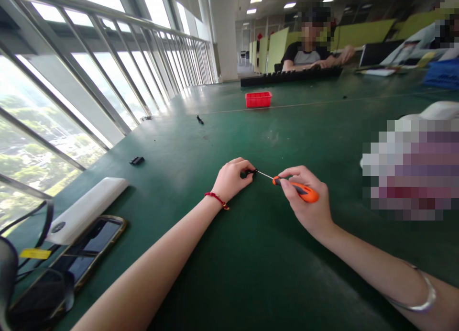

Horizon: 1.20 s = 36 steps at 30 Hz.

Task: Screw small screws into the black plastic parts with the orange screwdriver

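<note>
My left hand [234,178] pinches a small black part [250,171] just above the green table; fingers cover much of it, so its kind cannot be made out. In my right hand [311,211] is a screwdriver [304,191] with an orange and black handle, gripped between thumb and fingers. Its thin metal shaft points left, and the tip meets the black part at my left fingertips. Whether a screw sits at the tip is too small to see.
Farther back on the green table [201,283] stands a red basket [258,100]. Small black pieces [136,160] lie to the left, near a white power bank [88,210] and a phone [96,240]. A person [308,53] sits across; a blue basket [442,74] is far right.
</note>
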Tool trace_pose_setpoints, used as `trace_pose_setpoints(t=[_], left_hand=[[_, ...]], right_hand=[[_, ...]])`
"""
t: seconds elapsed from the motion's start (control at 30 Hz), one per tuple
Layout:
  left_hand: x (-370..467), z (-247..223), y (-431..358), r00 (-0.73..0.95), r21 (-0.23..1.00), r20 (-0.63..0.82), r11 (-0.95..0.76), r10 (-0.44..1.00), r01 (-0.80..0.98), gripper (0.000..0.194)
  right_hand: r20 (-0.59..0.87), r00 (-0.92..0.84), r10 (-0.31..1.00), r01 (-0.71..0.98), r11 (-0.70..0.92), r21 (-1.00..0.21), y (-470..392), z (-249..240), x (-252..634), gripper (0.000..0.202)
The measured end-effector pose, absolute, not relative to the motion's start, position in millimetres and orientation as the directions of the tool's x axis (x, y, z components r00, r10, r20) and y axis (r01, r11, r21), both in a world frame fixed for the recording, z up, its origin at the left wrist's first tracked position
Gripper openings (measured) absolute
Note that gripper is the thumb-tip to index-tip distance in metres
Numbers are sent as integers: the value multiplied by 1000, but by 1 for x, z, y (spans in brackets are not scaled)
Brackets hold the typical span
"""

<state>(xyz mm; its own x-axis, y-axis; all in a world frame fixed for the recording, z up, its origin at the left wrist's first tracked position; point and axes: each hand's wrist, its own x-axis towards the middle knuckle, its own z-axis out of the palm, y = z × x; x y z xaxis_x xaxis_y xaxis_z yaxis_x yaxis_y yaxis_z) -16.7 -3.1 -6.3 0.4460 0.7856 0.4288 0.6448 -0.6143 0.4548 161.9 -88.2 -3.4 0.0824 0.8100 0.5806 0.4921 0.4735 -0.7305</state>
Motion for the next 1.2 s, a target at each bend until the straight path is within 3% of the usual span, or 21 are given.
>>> trace_pose_setpoints(t=[0.1,0.23,0.4,0.6,0.77,0.97,1.1,1.2], left_hand=[[-17,-6,-3,445,449,428,-612,787,651,16],[-17,-5,-4,444,446,422,-608,790,657,16],[-17,-6,-4,442,440,423,-606,791,663,17],[-17,-6,-4,449,433,420,-609,789,664,17],[-17,-6,-4,450,430,422,-611,787,665,16],[-17,-5,-4,450,437,412,-605,792,665,16],[-17,-5,-4,449,437,413,-605,792,666,17],[-17,-5,-4,446,436,416,-605,792,666,17]], right_hand=[[621,116,775,488,500,-715,-88,-3,162,12],[684,168,710,434,570,-698,-87,-2,161,34],[560,110,821,483,448,-752,-88,-4,161,11],[662,145,736,432,554,-711,-86,-2,161,35],[599,90,796,509,480,-715,-87,-3,162,7],[680,148,718,453,562,-692,-87,-3,162,35],[593,89,801,499,479,-722,-87,-3,162,12],[650,111,752,503,521,-690,-87,-3,162,16]])
